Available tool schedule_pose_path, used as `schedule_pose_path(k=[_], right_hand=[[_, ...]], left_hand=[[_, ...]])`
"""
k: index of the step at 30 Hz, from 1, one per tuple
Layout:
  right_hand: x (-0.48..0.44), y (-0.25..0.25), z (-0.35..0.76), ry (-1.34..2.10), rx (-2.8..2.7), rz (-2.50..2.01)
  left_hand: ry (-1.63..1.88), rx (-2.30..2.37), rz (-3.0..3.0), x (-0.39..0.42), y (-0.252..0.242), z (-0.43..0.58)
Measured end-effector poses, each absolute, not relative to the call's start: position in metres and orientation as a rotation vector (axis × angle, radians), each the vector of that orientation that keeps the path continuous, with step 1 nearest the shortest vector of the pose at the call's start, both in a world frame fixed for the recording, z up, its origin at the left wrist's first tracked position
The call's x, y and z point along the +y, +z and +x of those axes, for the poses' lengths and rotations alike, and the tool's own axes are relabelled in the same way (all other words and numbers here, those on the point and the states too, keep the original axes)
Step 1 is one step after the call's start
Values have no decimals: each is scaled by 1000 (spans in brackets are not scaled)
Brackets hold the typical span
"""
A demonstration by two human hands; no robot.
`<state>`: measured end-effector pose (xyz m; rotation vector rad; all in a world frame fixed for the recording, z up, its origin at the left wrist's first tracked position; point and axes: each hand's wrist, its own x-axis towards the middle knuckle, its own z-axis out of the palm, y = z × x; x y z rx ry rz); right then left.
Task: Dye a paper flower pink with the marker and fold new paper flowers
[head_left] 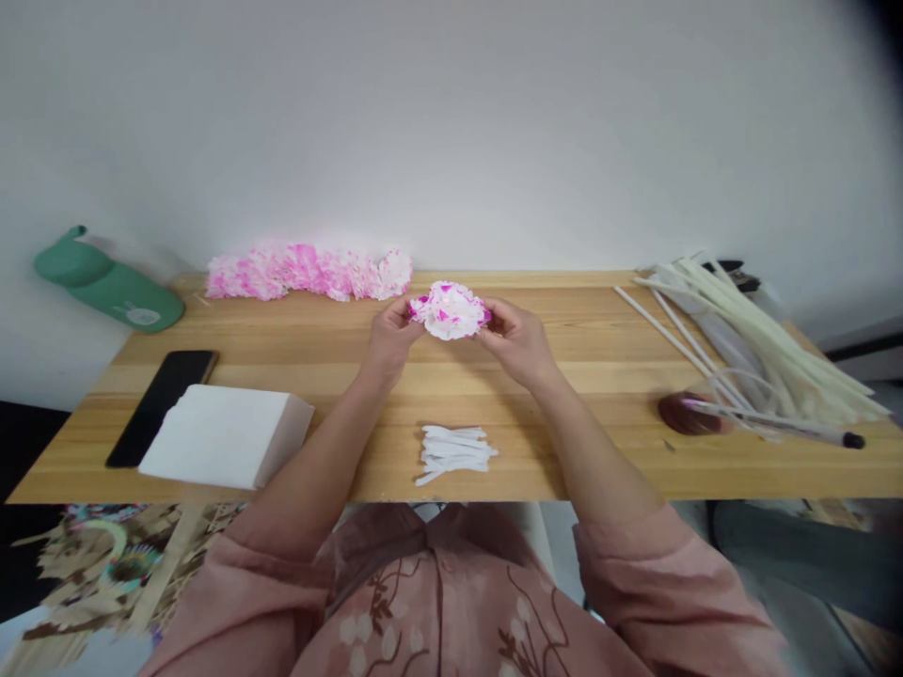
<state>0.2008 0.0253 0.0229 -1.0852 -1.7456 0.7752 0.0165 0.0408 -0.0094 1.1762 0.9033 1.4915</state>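
Between my two hands, above the middle of the table, is a paper flower [451,312], white with magenta edges. My left hand [392,337] pinches its left side, fingers closed on the petals. On the opposite side, my right hand [516,340] grips the flower's edge between thumb and fingers. Close to me lies a small bundle of white paper strips [457,451]. Behind my left hand, a row of pink and white paper flowers [303,273] rests along the wall.
At left are a green bottle [113,287], a black phone [161,406] and a stack of white tissue paper [218,434]. Pale sticks and strips [768,348] lie at right, by a cup of dark red liquid [688,414] with a marker [783,428] across it.
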Motion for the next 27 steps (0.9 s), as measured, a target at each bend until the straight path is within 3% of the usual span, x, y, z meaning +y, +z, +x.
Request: schedule_pose_path(k=[27], right_hand=[[26,15,195,724,-1774,-1102]], left_hand=[[1384,942,1420,34,-9,22]])
